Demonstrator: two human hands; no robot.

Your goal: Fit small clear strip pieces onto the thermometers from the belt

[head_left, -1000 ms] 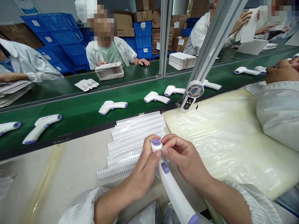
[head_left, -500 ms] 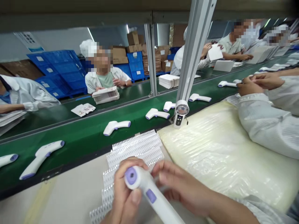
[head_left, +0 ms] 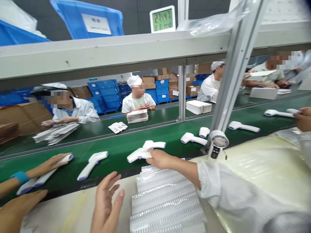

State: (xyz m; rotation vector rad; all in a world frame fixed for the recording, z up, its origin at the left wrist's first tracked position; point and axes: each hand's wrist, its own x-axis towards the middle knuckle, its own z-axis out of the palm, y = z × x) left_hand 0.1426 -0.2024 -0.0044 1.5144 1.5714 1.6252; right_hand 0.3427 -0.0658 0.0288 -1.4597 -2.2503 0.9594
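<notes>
My right hand (head_left: 160, 158) reaches over the green conveyor belt (head_left: 116, 145), its fingers round the handle end of a white infrared thermometer (head_left: 135, 154) with lilac trim. Right behind it, another infrared thermometer (head_left: 155, 144) lies on the belt. Nearer to me, my left hand (head_left: 107, 204) is raised above the grey worktable, fingers apart and nothing in them. Between my forearms lie overlapping clear plastic strips (head_left: 165, 200) with rows of small marks.
At the left a co-worker's hand (head_left: 52, 163) is on a thermometer. More thermometers (head_left: 93, 165) lie along the belt. A metal post (head_left: 230, 87) with a small handheld fan (head_left: 218, 142) rises beside a plastic-wrapped pad (head_left: 267, 168). A shelf beam (head_left: 109, 55) crosses above.
The thermometer has gone from between both my hands out to the belt in my right hand. My left hand has let go and opened. The view has tilted up; a co-worker's hands appear at left.
</notes>
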